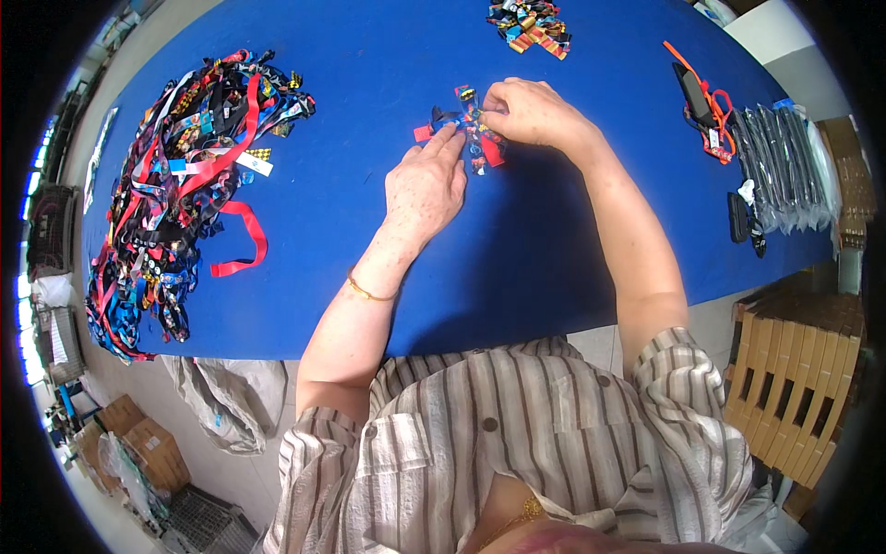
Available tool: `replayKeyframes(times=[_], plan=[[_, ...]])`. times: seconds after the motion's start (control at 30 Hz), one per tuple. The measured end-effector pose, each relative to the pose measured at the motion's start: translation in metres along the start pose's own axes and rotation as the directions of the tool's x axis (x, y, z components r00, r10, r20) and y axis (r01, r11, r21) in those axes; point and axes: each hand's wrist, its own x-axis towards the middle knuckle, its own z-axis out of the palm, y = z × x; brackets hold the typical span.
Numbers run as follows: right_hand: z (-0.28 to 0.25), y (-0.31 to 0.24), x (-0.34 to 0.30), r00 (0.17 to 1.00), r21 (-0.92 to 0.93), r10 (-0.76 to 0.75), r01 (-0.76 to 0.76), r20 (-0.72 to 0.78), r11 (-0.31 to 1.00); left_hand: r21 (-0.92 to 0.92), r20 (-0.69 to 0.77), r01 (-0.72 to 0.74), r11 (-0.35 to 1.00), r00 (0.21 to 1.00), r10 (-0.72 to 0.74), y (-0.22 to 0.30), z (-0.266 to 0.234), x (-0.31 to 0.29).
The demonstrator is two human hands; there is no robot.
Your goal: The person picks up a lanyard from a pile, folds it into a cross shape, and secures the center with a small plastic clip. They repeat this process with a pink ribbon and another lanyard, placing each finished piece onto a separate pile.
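Dozens of printed straps lie in a long heap [166,208] well to the left of the fingers, tangled together, with a red strap [259,242] curling out on its near side. Closer in, the left hand [425,189] reaches forward from the lower edge, palm down, its forearm slanting to the right and a thin bracelet [371,295] at the wrist. Its fingers are nearly straight, close together, their tips resting on the left part of a small cluster of short strips [487,150]; they seem to press rather than grip.

That cluster, on the blue surface [341,185] between the two hands, appears to be the work in hand: the step looks like sorting or laying out its strips. The next move likely calls for the left fingertips to steady the cluster while the right ones handle a single strip.

Just right of the cluster, the right hand [540,113] comes in from the right with its elbow wide and wrist bent inward. Its fingers are curled, thumb near the index finger; whether they pinch a strip cannot be told. Beyond them, toward the far edge, sits a second bundle [529,26]. Well to their right are plastic-wrapped packets [784,171].
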Motion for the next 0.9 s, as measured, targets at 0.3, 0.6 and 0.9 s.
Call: replayKeyframes(times=[0.3, 0.6, 0.9], plan=[[0.001, -0.002, -0.001, 0.999, 0.175, 0.041, -0.042, 0.007, 0.984, -0.159, -0.008, 0.067, 0.985, 0.998, -0.069, -0.008, 0.001, 0.004], [0.012, 0.002, -0.005, 0.978, 0.118, -0.113, 0.134, -0.173, 0.984, -0.24, -0.004, 0.14, 0.961, 0.989, -0.145, -0.018, -0.003, 0.059], [0.025, 0.008, -0.012, 0.905, 0.015, -0.254, 0.275, -0.342, 0.961, -0.339, 0.204, 0.333, 0.88, 0.939, -0.277, -0.03, 0.0, 0.08]])
